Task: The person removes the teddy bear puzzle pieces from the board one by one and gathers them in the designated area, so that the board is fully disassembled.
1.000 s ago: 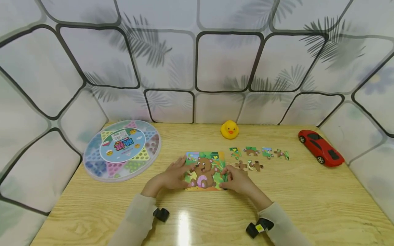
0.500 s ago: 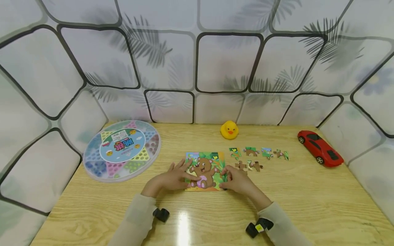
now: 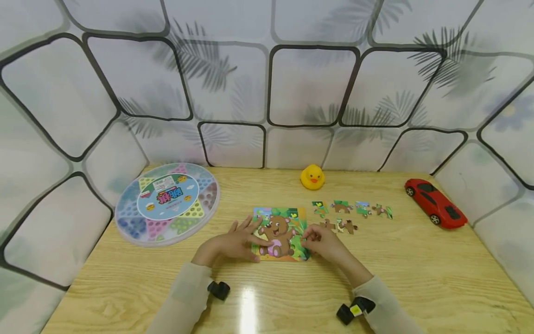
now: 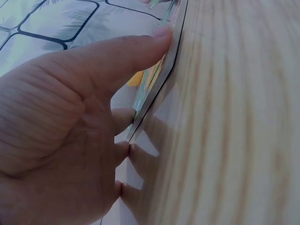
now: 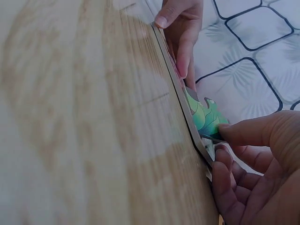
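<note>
A bear jigsaw puzzle (image 3: 278, 226) lies on the table in its flat tray. My left hand (image 3: 237, 243) rests on its left side with fingers spread. In the left wrist view the thumb (image 4: 140, 52) lies along the tray's near edge. At the right side, my right hand (image 3: 327, 242) pinches a green puzzle piece (image 5: 205, 116) between thumb and fingers. The right wrist view shows that piece tilted up from the tray. Several loose puzzle pieces (image 3: 341, 207) lie in two rows beyond the right hand, which partly covers the nearer row.
A yellow rubber duck (image 3: 312, 177) sits near the back wall. The red toy car (image 3: 435, 203) stands at the right, and a round Chinese checkers set (image 3: 167, 204) lies at the left. Patterned panels (image 3: 313, 88) enclose the table's back and sides.
My left fingers have shifted over the puzzle, the index now reaching onto the bear's belly. My right hand has lifted a green piece at the lower right. The head view has shifted slightly.
</note>
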Motion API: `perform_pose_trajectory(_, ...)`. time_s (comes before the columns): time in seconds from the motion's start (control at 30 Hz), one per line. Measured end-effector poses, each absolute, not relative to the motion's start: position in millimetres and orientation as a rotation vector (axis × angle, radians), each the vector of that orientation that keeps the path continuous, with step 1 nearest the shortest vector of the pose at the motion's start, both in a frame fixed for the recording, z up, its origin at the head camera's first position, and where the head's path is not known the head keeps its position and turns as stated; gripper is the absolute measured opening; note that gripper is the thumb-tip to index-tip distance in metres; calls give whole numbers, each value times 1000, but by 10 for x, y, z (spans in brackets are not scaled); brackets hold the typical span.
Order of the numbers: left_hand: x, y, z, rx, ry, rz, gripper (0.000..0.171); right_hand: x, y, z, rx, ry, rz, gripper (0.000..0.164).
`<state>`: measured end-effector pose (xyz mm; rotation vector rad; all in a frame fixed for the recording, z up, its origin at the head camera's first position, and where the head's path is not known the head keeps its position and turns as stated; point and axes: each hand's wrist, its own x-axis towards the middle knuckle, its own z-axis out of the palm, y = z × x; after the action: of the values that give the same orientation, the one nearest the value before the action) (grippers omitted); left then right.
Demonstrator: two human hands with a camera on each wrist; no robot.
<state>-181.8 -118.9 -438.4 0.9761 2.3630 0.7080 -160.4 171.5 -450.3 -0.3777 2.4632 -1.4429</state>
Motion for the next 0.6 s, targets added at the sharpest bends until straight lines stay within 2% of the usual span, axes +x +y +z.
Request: perform_pose_trajectory(0.6,-1832,-1182,-4407,940,2359,696,50,-1671,1729,-4521,-180,2341,-1540,11)
